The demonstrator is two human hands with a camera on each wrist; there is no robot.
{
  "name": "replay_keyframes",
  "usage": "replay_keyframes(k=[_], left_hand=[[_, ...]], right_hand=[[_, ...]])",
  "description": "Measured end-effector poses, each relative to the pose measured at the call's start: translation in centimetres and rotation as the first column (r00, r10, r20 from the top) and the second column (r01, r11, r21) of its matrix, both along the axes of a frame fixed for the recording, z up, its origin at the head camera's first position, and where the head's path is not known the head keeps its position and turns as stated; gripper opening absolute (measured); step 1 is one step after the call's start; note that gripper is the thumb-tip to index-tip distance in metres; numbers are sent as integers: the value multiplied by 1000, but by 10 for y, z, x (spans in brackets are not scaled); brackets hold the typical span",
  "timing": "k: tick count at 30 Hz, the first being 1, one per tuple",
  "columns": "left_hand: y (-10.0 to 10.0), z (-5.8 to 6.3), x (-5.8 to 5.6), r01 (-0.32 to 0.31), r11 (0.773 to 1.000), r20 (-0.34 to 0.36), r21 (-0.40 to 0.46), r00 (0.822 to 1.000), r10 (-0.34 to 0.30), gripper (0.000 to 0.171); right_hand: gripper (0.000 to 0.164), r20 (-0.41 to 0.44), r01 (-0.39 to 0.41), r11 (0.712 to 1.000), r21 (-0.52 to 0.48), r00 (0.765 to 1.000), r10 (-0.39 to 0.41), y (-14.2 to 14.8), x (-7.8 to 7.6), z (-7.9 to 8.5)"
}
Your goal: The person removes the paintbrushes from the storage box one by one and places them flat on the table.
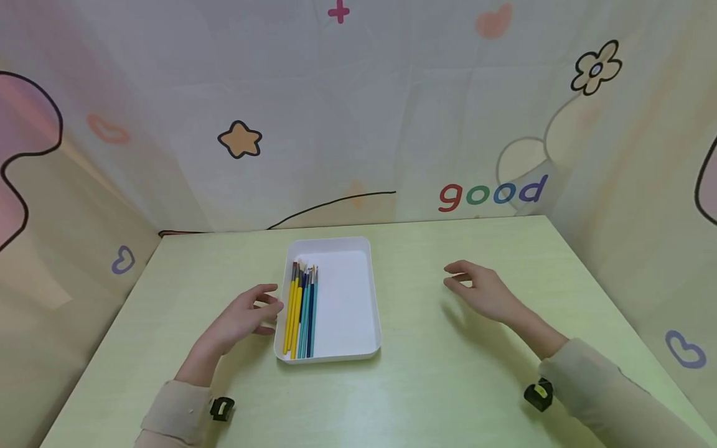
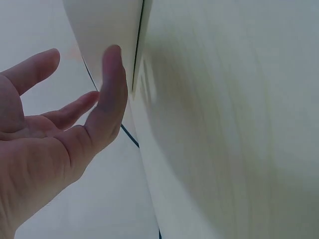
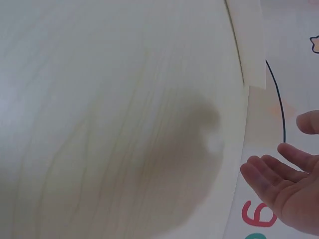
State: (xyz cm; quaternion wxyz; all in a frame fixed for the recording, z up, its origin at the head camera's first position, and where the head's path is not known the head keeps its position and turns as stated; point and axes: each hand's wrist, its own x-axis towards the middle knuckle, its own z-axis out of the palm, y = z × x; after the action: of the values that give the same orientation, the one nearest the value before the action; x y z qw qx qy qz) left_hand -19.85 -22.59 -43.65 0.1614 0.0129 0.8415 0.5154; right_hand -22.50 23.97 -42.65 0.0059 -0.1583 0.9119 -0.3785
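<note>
A white rectangular tray (image 1: 348, 305) lies on the table, its side wall (image 2: 107, 22) showing in the left wrist view. Along its left side is a bundle of several paintbrushes (image 1: 301, 311) with yellow, teal and dark blue handles, bristles toward the far end. Beside the tray's left edge is my left hand (image 1: 246, 318), fingers spread and slightly bent, holding nothing; whether a fingertip touches the rim I cannot tell. My right hand (image 1: 483, 291) hovers over the table to the right of the tray, apart from it, with fingers loosely bent and nothing held.
The pale yellow-green table (image 1: 414, 386) is bounded by a printed cloth backdrop (image 1: 313, 112) at the back and both sides. Each sleeve has a small black device near it: one by the left cuff (image 1: 222, 409), another by the right cuff (image 1: 539, 395).
</note>
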Motion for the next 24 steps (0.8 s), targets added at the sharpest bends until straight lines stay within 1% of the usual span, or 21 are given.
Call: replay_keyframes(k=[2, 5, 8, 11, 18, 20, 24], left_hand=[[1, 0, 0, 6, 1000, 7, 16, 1000, -6, 61], [3, 1, -1, 6, 1000, 28, 29, 1000, -7, 60], [4, 2, -1, 6, 999, 44, 34, 999, -7, 60], [5, 3, 0, 3, 999, 50, 35, 999, -4, 60], [3, 2, -1, 22, 999, 60, 42, 998, -25, 61], [3, 1, -2, 18, 999, 68, 42, 997, -21, 61], [2, -1, -3, 17, 999, 72, 42, 997, -20, 62]], right_hand=[[39, 24, -3, 1000, -30, 1000, 3, -5, 0, 1], [41, 94, -12, 994, -106, 995, 22, -11, 2, 3], [43, 179, -17, 981, -192, 982, 52, -17, 4, 6], [44, 233, -22, 966, -258, 969, 84, -24, 5, 9], [41, 274, -52, 930, -363, 948, 160, -38, 7, 12], [40, 284, -60, 921, -385, 942, 180, -42, 7, 13], [40, 312, -55, 902, -427, 928, 204, -52, 5, 15]])
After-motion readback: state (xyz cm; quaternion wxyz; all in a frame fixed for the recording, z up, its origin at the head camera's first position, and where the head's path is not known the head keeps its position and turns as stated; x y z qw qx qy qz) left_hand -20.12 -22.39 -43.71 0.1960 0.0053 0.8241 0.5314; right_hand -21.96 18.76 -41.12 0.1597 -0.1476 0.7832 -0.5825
